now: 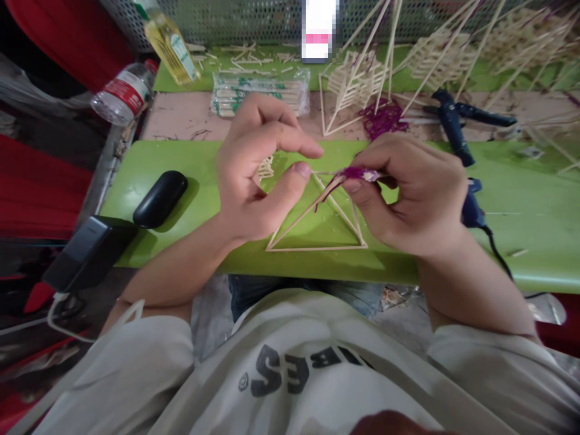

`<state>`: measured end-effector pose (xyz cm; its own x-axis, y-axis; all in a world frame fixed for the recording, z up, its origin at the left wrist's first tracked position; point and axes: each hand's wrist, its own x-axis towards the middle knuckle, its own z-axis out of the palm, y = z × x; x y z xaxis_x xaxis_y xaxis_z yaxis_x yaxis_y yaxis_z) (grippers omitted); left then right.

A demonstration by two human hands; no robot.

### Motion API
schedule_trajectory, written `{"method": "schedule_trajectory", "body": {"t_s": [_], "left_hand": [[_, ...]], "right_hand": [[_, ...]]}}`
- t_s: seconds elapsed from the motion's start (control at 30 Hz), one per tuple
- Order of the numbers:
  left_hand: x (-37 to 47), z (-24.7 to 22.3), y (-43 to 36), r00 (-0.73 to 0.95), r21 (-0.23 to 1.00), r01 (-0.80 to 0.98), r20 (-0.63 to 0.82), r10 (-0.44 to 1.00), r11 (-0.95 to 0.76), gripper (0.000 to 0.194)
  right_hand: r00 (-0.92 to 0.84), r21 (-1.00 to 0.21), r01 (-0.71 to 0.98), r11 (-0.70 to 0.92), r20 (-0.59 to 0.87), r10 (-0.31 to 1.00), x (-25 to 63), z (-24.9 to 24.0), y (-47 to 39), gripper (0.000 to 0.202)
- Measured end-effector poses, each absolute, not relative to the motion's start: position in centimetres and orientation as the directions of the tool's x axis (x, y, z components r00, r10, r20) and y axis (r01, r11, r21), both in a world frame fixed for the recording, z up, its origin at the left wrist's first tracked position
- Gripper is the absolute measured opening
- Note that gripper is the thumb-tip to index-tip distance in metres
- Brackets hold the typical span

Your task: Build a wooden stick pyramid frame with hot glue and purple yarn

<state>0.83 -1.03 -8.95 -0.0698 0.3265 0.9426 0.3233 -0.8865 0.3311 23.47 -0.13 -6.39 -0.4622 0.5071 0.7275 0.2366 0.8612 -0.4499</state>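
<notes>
In the head view a pyramid-shaped frame of thin wooden sticks (317,248) stands on the green board. Purple thread (350,173) is wound round its peak, where the sticks come together, and a loose end hangs down. My right hand (408,187) pinches this wrapped peak between thumb and forefinger. To the left of the peak is my left hand (267,175), fingers curved, with a gap between thumb and forefinger; I see nothing held in it. Behind the left hand, a small stick piece (266,168) is mostly hidden.
Finished-looking stick structures (357,78) stand at the back right, near a purple thread tangle (385,118) and dark-handled pliers (453,124). A blue corded tool (472,205) lies right. Packaged sticks (260,93), a plastic bottle (124,90), an oil bottle (170,45) and a black case (160,199) are leftward.
</notes>
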Motion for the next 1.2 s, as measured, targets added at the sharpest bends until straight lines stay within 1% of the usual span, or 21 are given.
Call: {"method": "schedule_trajectory", "body": {"t_s": [0.03,0.07,0.13,0.2,0.27,0.37,0.43,0.5,0.63,0.67,0.73,0.8,0.87,1.03,1.13,1.2], "left_hand": [[0.7,-8.8,-1.2,-0.051,0.302,0.307,0.952,0.301,-0.903,0.033],[0.6,-8.7,-1.4,0.042,0.371,0.313,0.915,0.402,-0.875,0.029],[0.3,-8.4,-2.2,0.101,0.483,0.32,0.838,0.536,-0.815,0.029],[0.1,-8.3,-2.9,0.128,0.492,0.304,0.828,0.546,-0.816,0.036],[0.0,-8.3,-3.1,0.137,0.489,0.292,0.829,0.542,-0.822,0.038],[0.2,-8.5,-2.7,0.129,0.551,0.273,0.791,0.598,-0.788,0.029],[0.4,-8.7,-2.2,0.123,0.553,0.21,0.803,0.583,-0.806,0.026],[0.5,-8.9,-1.7,0.095,0.531,0.133,0.834,0.544,-0.837,0.028],[0.4,-8.7,-1.6,-0.029,0.631,0.095,0.775,0.631,-0.77,0.027],[0.3,-8.7,-1.6,-0.037,0.63,0.096,0.776,0.63,-0.77,0.026],[0.1,-8.6,-1.7,0.021,0.608,0.127,0.789,0.615,-0.784,0.025],[-0.1,-8.7,-1.9,0.102,0.543,0.162,0.821,0.562,-0.824,0.027],[0.0,-8.7,-2.1,0.132,0.504,0.183,0.838,0.529,-0.844,0.031],[0.5,-8.9,-2.2,0.116,0.55,0.172,0.813,0.571,-0.817,0.029],[0.7,-9.1,-1.6,0.01,0.513,0.13,0.855,0.519,-0.848,0.026],[0.5,-9.0,-1.3,-0.053,0.551,0.117,0.834,0.549,-0.826,0.024]], "right_hand": [[-0.463,-0.451,0.247,0.858,0.722,0.513,23.5,-6.4,-0.1,0.013],[-0.464,-0.452,0.256,0.855,0.718,0.518,23.5,-6.4,-0.1,0.013],[-0.46,-0.448,0.254,0.857,0.724,0.514,23.5,-6.5,-0.1,0.015],[-0.45,-0.452,0.248,0.857,0.73,0.515,23.5,-6.6,-0.1,0.019],[-0.445,-0.462,0.25,0.851,0.726,0.525,23.5,-6.6,-0.2,0.022],[-0.455,-0.472,0.245,0.847,0.716,0.53,23.6,-6.5,-0.3,0.018],[-0.458,-0.476,0.237,0.847,0.714,0.53,23.6,-6.5,-0.4,0.014],[-0.466,-0.482,0.24,0.843,0.705,0.536,23.6,-6.4,-0.4,0.01],[-0.471,-0.474,0.224,0.852,0.713,0.52,23.6,-6.4,-0.3,0.008],[-0.469,-0.471,0.223,0.853,0.715,0.518,23.6,-6.4,-0.3,0.008],[-0.467,-0.469,0.231,0.852,0.715,0.52,23.6,-6.4,-0.2,0.009],[-0.466,-0.467,0.24,0.851,0.714,0.523,23.6,-6.5,-0.2,0.011],[-0.467,-0.462,0.24,0.854,0.716,0.519,23.6,-6.5,-0.2,0.013],[-0.476,-0.452,0.278,0.848,0.702,0.53,23.7,-6.5,-0.3,0.016],[-0.475,-0.453,0.278,0.847,0.702,0.531,23.7,-6.4,-0.3,0.016],[-0.478,-0.447,0.263,0.855,0.71,0.517,23.7,-6.4,-0.3,0.015]]}}
